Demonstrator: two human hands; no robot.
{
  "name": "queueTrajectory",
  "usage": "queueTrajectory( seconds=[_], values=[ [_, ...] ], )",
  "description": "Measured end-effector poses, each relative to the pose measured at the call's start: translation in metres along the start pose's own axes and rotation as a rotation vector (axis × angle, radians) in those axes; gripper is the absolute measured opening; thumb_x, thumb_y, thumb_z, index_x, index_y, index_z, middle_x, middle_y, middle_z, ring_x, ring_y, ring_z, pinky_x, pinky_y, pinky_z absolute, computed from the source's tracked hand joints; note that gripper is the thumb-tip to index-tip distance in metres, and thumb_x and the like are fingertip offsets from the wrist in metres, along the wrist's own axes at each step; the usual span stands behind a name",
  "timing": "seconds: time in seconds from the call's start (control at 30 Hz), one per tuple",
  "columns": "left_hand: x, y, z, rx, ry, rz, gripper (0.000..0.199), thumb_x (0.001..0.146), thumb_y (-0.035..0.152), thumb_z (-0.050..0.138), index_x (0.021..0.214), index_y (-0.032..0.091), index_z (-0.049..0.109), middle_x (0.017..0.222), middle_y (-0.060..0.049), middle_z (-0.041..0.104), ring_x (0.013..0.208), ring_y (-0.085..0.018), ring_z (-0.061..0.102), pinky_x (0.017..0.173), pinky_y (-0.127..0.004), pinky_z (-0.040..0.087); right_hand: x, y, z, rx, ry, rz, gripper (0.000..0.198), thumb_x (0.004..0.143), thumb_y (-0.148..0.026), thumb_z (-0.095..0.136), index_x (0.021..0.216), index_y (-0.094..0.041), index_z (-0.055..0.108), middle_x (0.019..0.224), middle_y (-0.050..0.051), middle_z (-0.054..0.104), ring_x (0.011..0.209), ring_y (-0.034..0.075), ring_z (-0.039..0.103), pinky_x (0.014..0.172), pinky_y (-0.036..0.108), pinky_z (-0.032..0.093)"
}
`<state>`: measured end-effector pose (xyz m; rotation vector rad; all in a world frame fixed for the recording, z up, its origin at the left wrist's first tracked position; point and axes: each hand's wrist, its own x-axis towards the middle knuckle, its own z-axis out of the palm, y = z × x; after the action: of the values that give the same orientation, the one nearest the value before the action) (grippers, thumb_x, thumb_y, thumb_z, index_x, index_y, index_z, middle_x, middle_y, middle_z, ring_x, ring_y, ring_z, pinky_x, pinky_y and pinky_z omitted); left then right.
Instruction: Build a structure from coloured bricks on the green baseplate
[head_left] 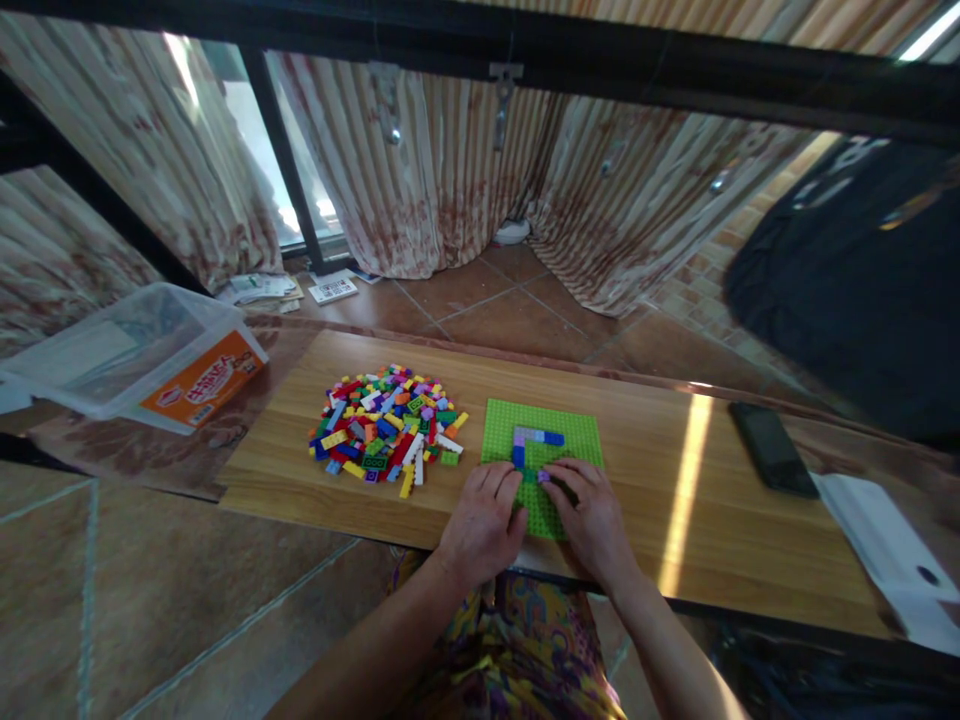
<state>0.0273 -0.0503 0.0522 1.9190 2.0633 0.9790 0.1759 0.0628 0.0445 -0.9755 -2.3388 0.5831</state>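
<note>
A bright green studded baseplate [577, 425] lies on the table in front of me. Toy bricks on it form a bent line: a grey-to-light-blue stretch [531, 435], a dark blue brick [553, 439] at the far right end and another blue brick [518, 456] lower left. My right hand [596, 515] pinches a small purple brick [543, 477] at thumb and fingertips, low over the plate beside a darker green brick [529, 475]. My left hand [481, 520] rests at the plate's left side, fingers curled together; their tips touch near the green brick, and what they grip is hidden.
A heap of mixed toy bricks [390, 425] lies left of the plate on the wooden table [277, 450]. Further left stands a clear plastic box [112, 370] with an orange label. At right are a black phone [772, 450] and a white object [889, 540].
</note>
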Motion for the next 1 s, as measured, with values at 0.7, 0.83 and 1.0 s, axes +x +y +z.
queueTrajectory(
  seconds=[0.7, 0.83, 1.0],
  values=[
    [0.0009, 0.0014, -0.0029, 0.094, -0.09, 0.019, 0.048, 0.088, 0.019, 0.051, 0.136, 0.02, 0.049, 0.135, -0.014, 0.048, 0.122, -0.029, 0.047, 0.106, -0.049, 0.042, 0.0011, -0.001, 0.0022, 0.015, 0.016, 0.044, 0.024, 0.089, -0.04, 0.058, 0.096, -0.026, 0.076, 0.112, 0.011, 0.064, 0.105, 0.026, 0.058, 0.093, 0.046, 0.049],
    [0.0017, 0.0024, -0.0024, 0.153, -0.122, 0.041, 0.051, 0.085, 0.017, 0.052, 0.136, 0.026, 0.049, 0.137, -0.014, 0.045, 0.12, -0.03, 0.049, 0.102, -0.05, 0.043, 0.0016, 0.0006, 0.0025, 0.033, 0.011, 0.046, 0.024, 0.089, -0.039, 0.057, 0.096, -0.026, 0.076, 0.112, 0.011, 0.064, 0.105, 0.026, 0.059, 0.092, 0.046, 0.049],
    [0.0024, 0.0034, -0.0006, 0.208, -0.13, 0.029, 0.051, 0.084, 0.019, 0.054, 0.135, 0.026, 0.051, 0.138, -0.014, 0.045, 0.119, -0.03, 0.049, 0.101, -0.05, 0.042, 0.0031, 0.0014, 0.0026, 0.035, -0.007, 0.058, 0.024, 0.088, -0.039, 0.058, 0.094, -0.026, 0.077, 0.111, 0.011, 0.063, 0.104, 0.026, 0.059, 0.093, 0.048, 0.049]
  ],
)
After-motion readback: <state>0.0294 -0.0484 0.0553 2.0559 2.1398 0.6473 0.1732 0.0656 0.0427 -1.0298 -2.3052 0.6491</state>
